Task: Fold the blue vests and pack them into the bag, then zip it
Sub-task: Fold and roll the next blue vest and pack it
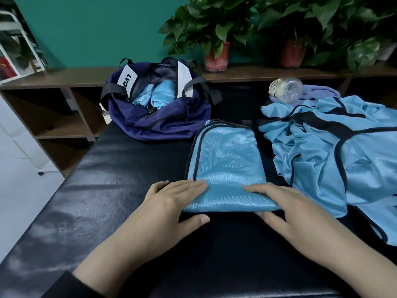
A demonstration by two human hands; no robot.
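Blue mesh vest [225, 166], already folded into a narrow strip, lies lengthwise on the black padded counter [107, 190], directly in front of the person. Its near end looks doubled over into a thick roll or fold, and both hands work that edge.

Left hand [171, 203]: fingers straight and flat on top of the fold, thumb at the near edge on the counter; pressing, not gripping. Right hand [281, 207]: same posture, mirrored, fingers flat across the fold's right end, thumb below the edge. Judgement: the flat, spread palms hold the slippery fabric down so the fold stays even across its width while the next turn is made away from the body.

Navy bag [159, 108] sits at the far left of the counter, unzipped and gaping, with at least two packed vests [154, 94] rolled inside. Position looks chosen for reach: just beyond the far end of the vest in hand.

Unfolded vests [335, 151] lie heaped on the right, near the right hand. Behind the heap: a clear bottle [286, 89] on its side, resting on a purple cloth [320, 92].

Status: partway; heap left, zip not yet closed.
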